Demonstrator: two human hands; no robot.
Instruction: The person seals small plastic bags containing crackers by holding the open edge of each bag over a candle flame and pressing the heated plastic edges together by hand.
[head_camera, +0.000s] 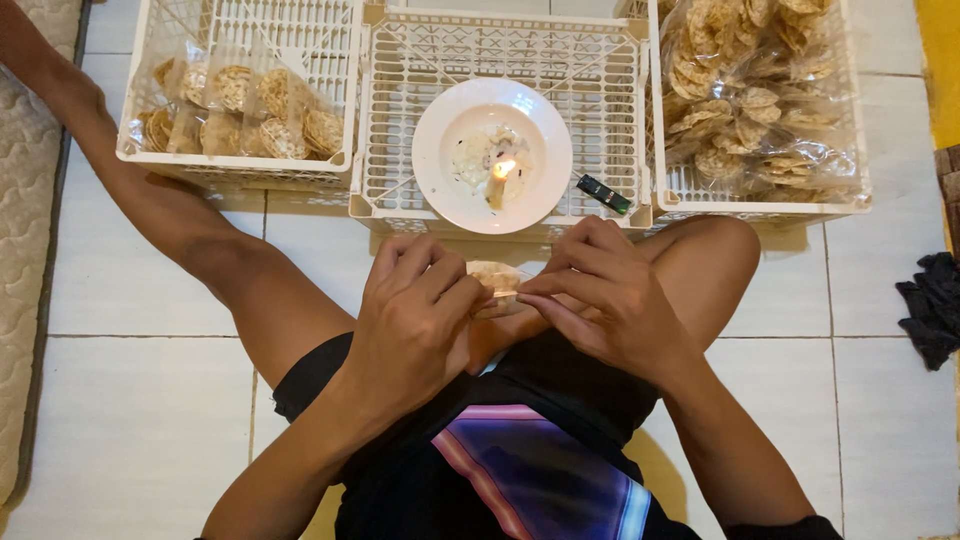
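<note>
Where hands (505, 300) pinch a packet (495, 283), a candle (499, 182) burns ahead.

You get even, fairly bright indoor light from above, with soft shadows under the legs on the pale floor tiles (150, 400). The candle flame (503, 168) on the white plate (445, 190) at top centre blows out to a small glare spot. Focus holds across the frame, though the crates along the top edge bow slightly outward.

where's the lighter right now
In the head view, the dark lighter lies on the upturned middle white crate, just right of the white plate holding the lit candle.
</note>
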